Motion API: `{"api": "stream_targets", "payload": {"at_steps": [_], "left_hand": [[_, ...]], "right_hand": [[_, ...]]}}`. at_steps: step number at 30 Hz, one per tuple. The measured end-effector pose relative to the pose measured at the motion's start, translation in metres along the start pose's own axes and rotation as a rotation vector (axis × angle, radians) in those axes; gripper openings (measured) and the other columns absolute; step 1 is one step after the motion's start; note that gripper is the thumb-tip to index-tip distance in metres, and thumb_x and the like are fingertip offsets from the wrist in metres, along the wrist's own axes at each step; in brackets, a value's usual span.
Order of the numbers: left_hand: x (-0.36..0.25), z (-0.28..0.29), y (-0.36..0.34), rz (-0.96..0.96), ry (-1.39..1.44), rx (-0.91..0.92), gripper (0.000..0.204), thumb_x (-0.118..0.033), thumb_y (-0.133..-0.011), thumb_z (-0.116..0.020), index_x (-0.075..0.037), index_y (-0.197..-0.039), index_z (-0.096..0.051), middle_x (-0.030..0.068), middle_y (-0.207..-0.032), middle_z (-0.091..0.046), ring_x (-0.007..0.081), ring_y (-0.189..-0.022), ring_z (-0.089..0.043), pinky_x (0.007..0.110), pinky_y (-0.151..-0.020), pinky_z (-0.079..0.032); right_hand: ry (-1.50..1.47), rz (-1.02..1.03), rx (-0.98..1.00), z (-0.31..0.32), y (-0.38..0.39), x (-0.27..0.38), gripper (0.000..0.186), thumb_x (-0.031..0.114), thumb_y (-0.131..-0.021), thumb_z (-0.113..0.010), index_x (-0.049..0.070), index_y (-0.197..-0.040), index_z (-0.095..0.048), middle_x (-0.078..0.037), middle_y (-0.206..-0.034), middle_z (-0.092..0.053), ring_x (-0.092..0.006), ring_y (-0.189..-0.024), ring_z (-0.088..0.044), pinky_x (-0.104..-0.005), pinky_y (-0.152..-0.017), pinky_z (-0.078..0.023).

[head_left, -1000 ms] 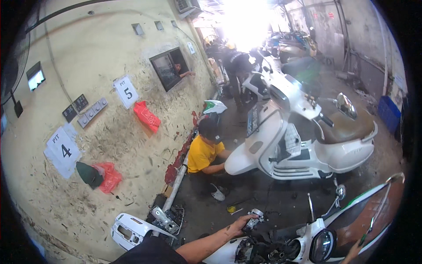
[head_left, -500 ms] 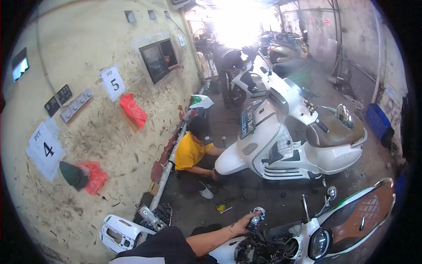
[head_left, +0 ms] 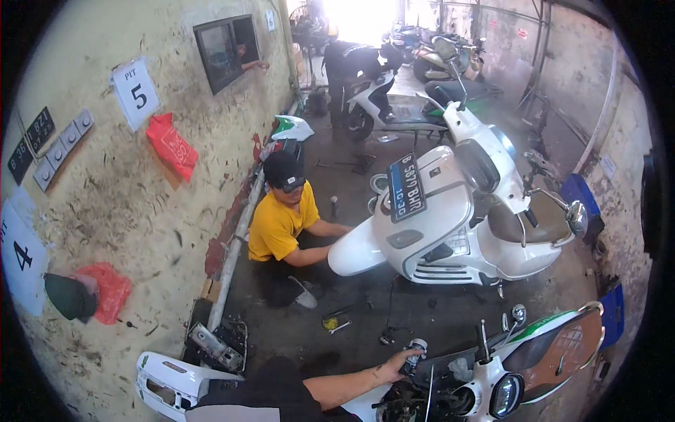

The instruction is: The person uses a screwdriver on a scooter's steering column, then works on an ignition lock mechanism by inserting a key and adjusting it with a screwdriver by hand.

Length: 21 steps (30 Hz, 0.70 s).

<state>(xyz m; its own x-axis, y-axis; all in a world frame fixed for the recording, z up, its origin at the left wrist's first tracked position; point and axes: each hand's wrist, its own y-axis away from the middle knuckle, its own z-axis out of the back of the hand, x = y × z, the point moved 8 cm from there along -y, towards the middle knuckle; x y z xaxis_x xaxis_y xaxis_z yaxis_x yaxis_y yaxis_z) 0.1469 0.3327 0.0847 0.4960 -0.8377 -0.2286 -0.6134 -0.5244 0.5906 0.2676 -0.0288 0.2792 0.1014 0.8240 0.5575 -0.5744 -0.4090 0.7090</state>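
My left hand is closed around a small grey and dark can, fingers wrapped about its side. Just below and beside it is a white and green scooter with a round headlight and a brown seat. Its front cover is off, baring dark inner parts and wiring. A thin pale line runs down over those parts; whether it is a rod or a jet I cannot tell. My right hand is out of the picture.
Ahead, a person in a yellow shirt crouches with both hands at the front wheel of a white scooter. A white body panel lies at lower left. A wrench rests on the floor; blue bins stand at right.
My view has swung to the right and slightly down. The can stays in my left hand, now tilted differently, and a thin pale line shows below it. The crouching person's head has lifted.
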Motion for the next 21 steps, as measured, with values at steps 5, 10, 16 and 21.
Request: {"api": "stream_targets", "payload": {"at_steps": [5,10,16,21], "left_hand": [[-0.007,0.004,-0.002,-0.079,0.01,0.072,0.022,-0.031,-0.084,-0.068,-0.012,-0.093,-0.064,-0.0013,-0.077,-0.066,0.0116,-0.061,-0.061,0.026,-0.049,-0.047],[-0.017,-0.028,0.013,-0.093,0.008,0.075,0.023,-0.031,-0.082,-0.07,-0.012,-0.094,-0.064,-0.0012,-0.077,-0.066,0.0117,-0.06,-0.06,0.026,-0.048,-0.046],[-0.013,-0.049,0.022,0.021,-0.065,0.17,0.024,-0.037,-0.086,-0.064,-0.014,-0.094,-0.067,-0.002,-0.077,-0.066,0.0103,-0.058,-0.06,0.026,-0.047,-0.047],[-0.009,-0.061,0.034,0.03,-0.06,0.235,0.03,-0.041,-0.086,-0.064,-0.013,-0.095,-0.066,-0.0012,-0.082,-0.068,0.0105,-0.064,-0.063,0.026,-0.054,-0.051]], "right_hand": [[-0.25,0.206,-0.042,-0.014,-0.017,0.012,0.015,0.017,-0.088,-0.067,0.003,-0.089,-0.068,0.002,-0.063,-0.053,-0.0094,-0.052,-0.042,-0.0248,-0.047,-0.034],[-0.128,0.411,-0.064,-0.012,-0.03,0.026,0.022,0.023,-0.091,-0.064,0.0,-0.09,-0.066,0.002,-0.062,-0.051,-0.0075,-0.054,-0.04,-0.0256,-0.047,-0.033],[-0.103,0.489,-0.152,-0.036,-0.041,0.041,0.03,0.026,-0.092,-0.062,-0.003,-0.099,-0.066,0.0,-0.063,-0.052,-0.0107,-0.058,-0.042,-0.0285,-0.051,-0.037],[-0.057,0.574,-0.203,-0.038,-0.043,0.03,0.033,0.027,-0.091,-0.062,-0.003,-0.105,-0.065,-0.001,-0.065,-0.054,-0.0116,-0.06,-0.043,-0.0281,-0.054,-0.04]]}}
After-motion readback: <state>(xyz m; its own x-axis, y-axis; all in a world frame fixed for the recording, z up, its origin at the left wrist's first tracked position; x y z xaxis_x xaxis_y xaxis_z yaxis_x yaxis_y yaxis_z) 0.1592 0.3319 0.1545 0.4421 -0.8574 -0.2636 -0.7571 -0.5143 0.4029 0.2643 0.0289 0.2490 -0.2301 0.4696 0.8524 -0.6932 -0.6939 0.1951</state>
